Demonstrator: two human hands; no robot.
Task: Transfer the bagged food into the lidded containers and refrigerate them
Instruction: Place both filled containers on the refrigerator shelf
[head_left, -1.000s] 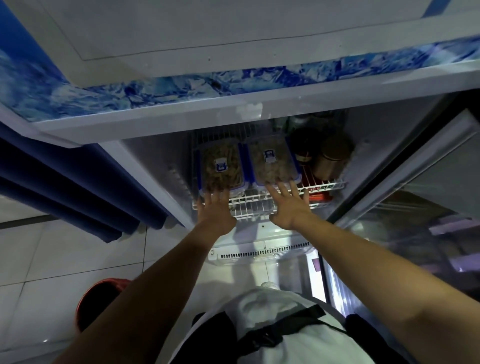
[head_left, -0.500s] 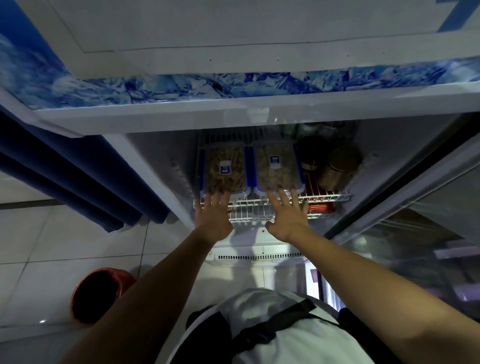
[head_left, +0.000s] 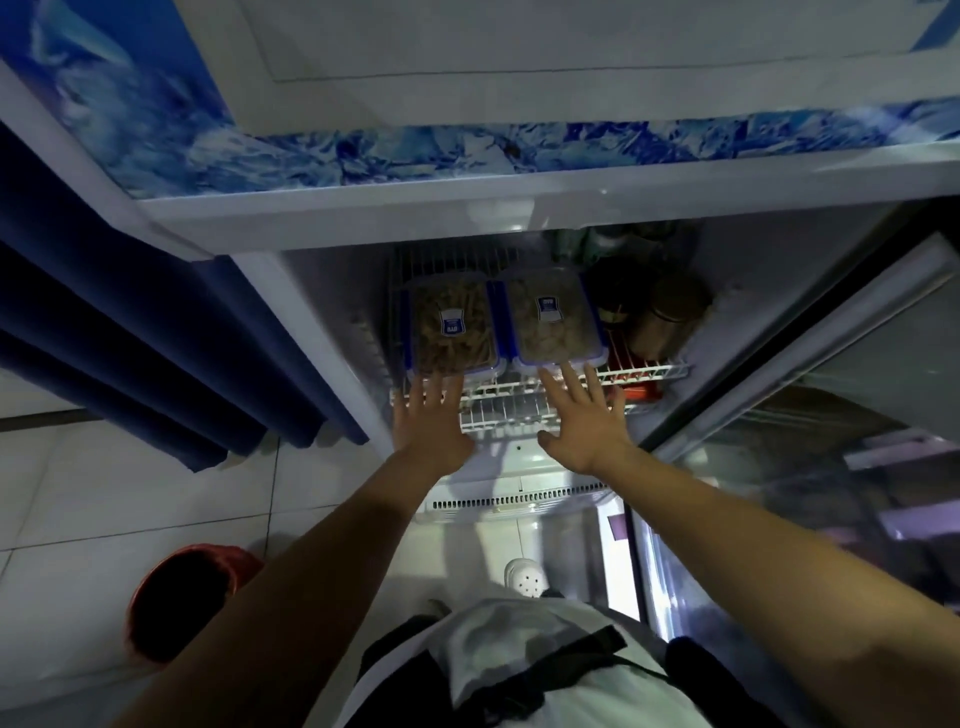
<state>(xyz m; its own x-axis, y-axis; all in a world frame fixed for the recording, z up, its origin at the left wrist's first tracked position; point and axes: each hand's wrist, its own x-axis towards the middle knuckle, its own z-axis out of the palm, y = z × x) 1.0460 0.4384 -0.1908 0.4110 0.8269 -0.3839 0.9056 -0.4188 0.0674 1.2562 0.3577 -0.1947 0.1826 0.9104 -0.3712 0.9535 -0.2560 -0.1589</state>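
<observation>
Two clear lidded containers with blue clips stand side by side on a white wire shelf (head_left: 524, 415) inside the open fridge. The left container (head_left: 451, 325) holds brownish strips of food. The right container (head_left: 551, 317) holds paler pieces. My left hand (head_left: 428, 428) is flat with straight fingers, its tips at the front edge of the left container. My right hand (head_left: 584, 421) is also spread flat, fingertips at the front edge of the right container. Neither hand holds anything.
Dark jars (head_left: 670, 312) and bottles stand to the right of the containers on the same shelf. The glass fridge door (head_left: 810, 426) hangs open at right. A blue curtain (head_left: 156, 343) hangs at left, and a red bucket (head_left: 182, 597) stands on the tiled floor.
The view has tilted and drawn closer to the shelf. Both hands stay flat at the containers' front edges, and the containers sit a little deeper on the shelf.
</observation>
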